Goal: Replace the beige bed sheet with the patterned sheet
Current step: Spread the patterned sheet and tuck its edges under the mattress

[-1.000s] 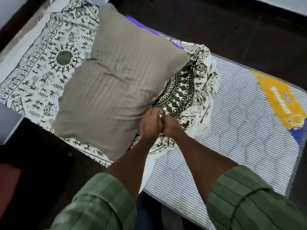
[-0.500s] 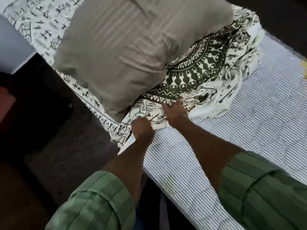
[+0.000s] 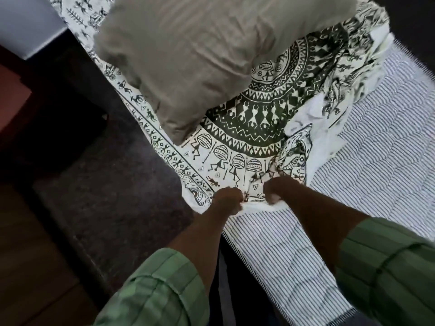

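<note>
- Nearest to us, our left hand (image 3: 227,201) and right hand (image 3: 277,190) are both curled tight on the near hem of the patterned sheet (image 3: 247,137), side by side with a short span of cloth between them.
- Under our forearms the striped mattress (image 3: 353,184) lies bare; no beige sheet shows on it.
- We judge the sheet to be light, soft cotton that bunches easily; the hem, gripped wide near its corners, is the place to hold it, so that it spreads flat rather than ropes up.
- Further off, the sheet lies partly flat and partly heaped toward the right, with a beige pillow (image 3: 200,50) weighing it down; a hard pull may drag the pillow along.
- Compared with half a second ago, our hands have drawn the hem nearer to us and more of the dark medallion lies flat.
</note>
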Demonstrator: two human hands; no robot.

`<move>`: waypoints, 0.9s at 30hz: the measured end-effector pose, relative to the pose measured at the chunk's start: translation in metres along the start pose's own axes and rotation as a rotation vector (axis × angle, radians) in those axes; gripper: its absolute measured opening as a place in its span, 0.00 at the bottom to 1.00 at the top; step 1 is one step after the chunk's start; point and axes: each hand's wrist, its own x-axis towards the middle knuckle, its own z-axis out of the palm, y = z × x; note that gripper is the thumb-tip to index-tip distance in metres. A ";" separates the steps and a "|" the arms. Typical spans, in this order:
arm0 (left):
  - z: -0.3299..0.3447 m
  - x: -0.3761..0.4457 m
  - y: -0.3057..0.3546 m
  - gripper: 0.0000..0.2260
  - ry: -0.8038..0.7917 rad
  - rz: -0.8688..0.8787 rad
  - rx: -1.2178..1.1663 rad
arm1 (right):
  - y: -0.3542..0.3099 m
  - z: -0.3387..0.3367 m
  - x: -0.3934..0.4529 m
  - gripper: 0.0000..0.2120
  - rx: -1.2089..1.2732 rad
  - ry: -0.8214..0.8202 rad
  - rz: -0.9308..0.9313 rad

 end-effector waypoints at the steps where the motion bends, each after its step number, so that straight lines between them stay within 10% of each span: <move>1: 0.007 -0.002 0.001 0.16 -0.037 0.035 0.030 | -0.002 0.020 0.006 0.15 -0.039 -0.024 0.011; 14: 0.010 -0.027 0.028 0.18 -0.232 0.073 0.182 | -0.043 0.097 -0.014 0.03 0.347 -0.071 -0.098; 17: 0.011 -0.031 0.042 0.31 -0.043 0.044 0.298 | -0.051 0.120 -0.016 0.18 0.402 0.080 -0.082; 22: 0.053 -0.043 0.046 0.31 0.203 0.146 0.342 | -0.048 0.144 -0.043 0.33 -0.346 0.498 0.054; 24: 0.068 -0.057 0.039 0.24 0.297 0.162 0.428 | -0.039 0.155 -0.050 0.22 -0.466 0.538 0.163; 27: 0.085 -0.074 0.029 0.20 0.051 0.109 0.395 | -0.030 0.169 -0.057 0.13 -0.349 0.407 0.242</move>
